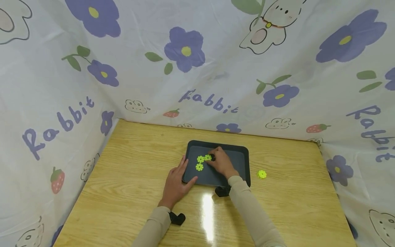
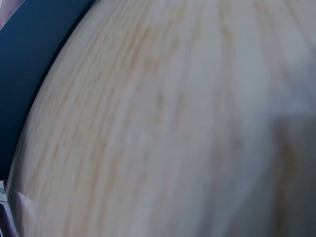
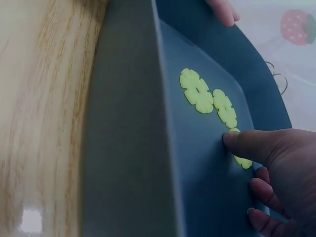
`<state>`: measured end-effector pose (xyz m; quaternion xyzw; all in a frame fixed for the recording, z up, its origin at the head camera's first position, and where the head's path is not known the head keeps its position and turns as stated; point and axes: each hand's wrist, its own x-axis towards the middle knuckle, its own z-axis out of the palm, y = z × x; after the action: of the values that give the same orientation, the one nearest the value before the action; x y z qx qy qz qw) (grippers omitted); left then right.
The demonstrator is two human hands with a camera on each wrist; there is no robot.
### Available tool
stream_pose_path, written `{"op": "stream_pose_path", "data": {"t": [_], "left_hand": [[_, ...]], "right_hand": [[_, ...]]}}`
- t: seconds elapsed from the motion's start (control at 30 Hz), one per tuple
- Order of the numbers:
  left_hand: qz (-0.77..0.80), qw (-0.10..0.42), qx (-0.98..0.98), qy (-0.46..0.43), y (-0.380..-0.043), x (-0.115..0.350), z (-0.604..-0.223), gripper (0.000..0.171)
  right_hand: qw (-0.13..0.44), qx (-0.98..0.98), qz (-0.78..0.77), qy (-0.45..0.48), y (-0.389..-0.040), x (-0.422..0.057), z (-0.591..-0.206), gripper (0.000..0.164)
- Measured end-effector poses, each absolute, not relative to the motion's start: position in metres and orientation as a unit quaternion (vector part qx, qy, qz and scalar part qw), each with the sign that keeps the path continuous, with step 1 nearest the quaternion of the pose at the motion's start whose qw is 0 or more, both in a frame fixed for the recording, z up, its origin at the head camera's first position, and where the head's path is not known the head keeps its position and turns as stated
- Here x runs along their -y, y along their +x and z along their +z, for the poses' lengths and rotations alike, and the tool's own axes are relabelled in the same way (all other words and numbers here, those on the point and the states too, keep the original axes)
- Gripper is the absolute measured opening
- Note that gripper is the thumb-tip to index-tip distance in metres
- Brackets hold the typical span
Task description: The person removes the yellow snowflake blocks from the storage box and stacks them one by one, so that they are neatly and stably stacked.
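A dark shallow tray [image 1: 239,164] lies on the table, with three yellow-green notched discs in it. Two of them, the front disc [image 1: 199,167] and the one behind it [image 1: 201,159], lie flat close together. My right hand [image 1: 223,163] reaches into the tray and pinches the third disc [image 3: 243,162] at its edges, alongside the others; its thumb shows plainly in the right wrist view. At the tray's left side, my left hand [image 1: 175,183] rests with straight, spread fingers touching the rim. The left wrist view has only the tray wall [image 2: 34,59] and wood.
To the right of the tray, another yellow-green disc [image 1: 262,174] lies on the wooden table [image 1: 293,192]. A white cloth [image 1: 148,82] printed with flowers and rabbits rises behind the table and at both sides. Black straps sit at both wrists.
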<state>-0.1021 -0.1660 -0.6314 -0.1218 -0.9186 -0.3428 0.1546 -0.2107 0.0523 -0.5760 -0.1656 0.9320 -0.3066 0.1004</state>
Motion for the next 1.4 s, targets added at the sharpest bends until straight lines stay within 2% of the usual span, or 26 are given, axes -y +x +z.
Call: {"op": "stream_pose_path", "data": {"t": [0.4,0.67,1.17,1.4], "left_hand": [[-0.350,0.140,0.919,-0.112,-0.103,0.166,-0.632,0.082],[-0.346,0.159,0.917,-0.121,-0.103,0.166,-0.634,0.082],[-0.342,0.159,0.918,-0.120,-0.101,0.163,-0.634,0.082],[-0.348,0.159,0.916,-0.119,-0.103,0.165,-0.633,0.082]], "right_hand": [[0.093,-0.930,-0.311,-0.176,-0.208,-0.059,-0.575,0.035],[0.092,-0.927,-0.312,-0.184,-0.206,-0.065,-0.576,0.037],[0.070,-0.925,-0.329,-0.176,-0.199,-0.075,-0.585,0.038],[0.051,-0.918,-0.352,-0.178,-0.192,-0.089,-0.577,0.039]]}}
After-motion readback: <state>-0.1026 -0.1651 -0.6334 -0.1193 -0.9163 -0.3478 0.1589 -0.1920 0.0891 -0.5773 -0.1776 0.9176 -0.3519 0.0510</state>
